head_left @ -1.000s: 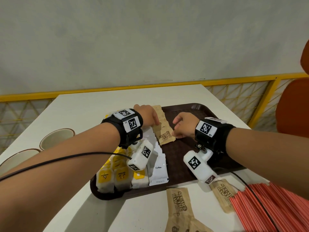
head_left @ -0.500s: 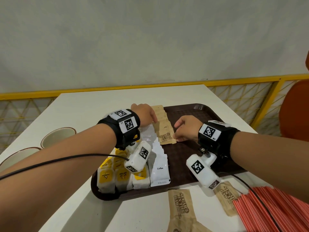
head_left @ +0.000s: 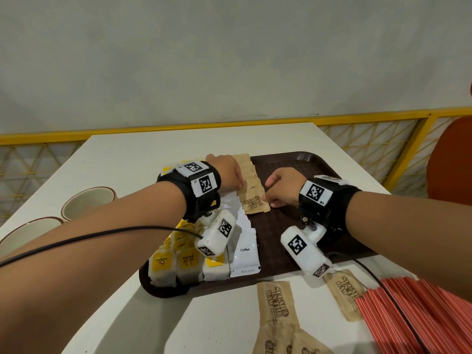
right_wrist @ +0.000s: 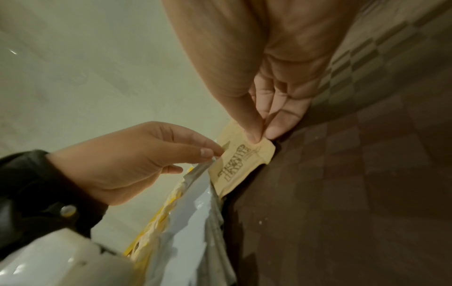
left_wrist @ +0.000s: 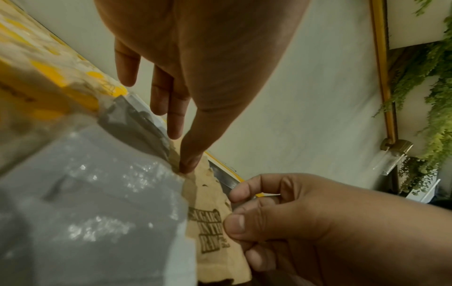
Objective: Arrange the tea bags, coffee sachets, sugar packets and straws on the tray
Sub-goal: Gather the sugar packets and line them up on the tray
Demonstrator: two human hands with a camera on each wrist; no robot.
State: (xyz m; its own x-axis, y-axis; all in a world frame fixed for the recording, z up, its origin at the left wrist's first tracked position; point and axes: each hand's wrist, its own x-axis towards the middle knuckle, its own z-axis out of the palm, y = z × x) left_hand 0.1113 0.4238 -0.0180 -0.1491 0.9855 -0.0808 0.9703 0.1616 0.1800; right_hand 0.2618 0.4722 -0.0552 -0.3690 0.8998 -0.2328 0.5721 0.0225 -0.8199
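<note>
A brown tray (head_left: 288, 226) holds yellow-labelled tea bags (head_left: 178, 264) at its left, white coffee sachets (head_left: 244, 251) beside them, and an overlapping row of brown sugar packets (head_left: 251, 180). My left hand (head_left: 238, 183) has straight fingers, and its index fingertip (left_wrist: 188, 166) presses on the left edge of the row. My right hand (head_left: 265, 198) pinches the right edge of the front sugar packet (right_wrist: 242, 160) between thumb and forefinger, low over the tray floor (right_wrist: 342, 193). Red straws (head_left: 421, 315) lie on the table at the near right.
Loose sugar packets (head_left: 274, 302) lie on the white table just in front of the tray, one (head_left: 344, 292) against the straws. Two cream cups (head_left: 86, 203) stand at the table's left edge. A yellow railing (head_left: 396, 162) and an orange chair (head_left: 449, 162) are to the right.
Both hands stay at the sugar packet row with barely any movement. The front packet has edged slightly further up the tray.
</note>
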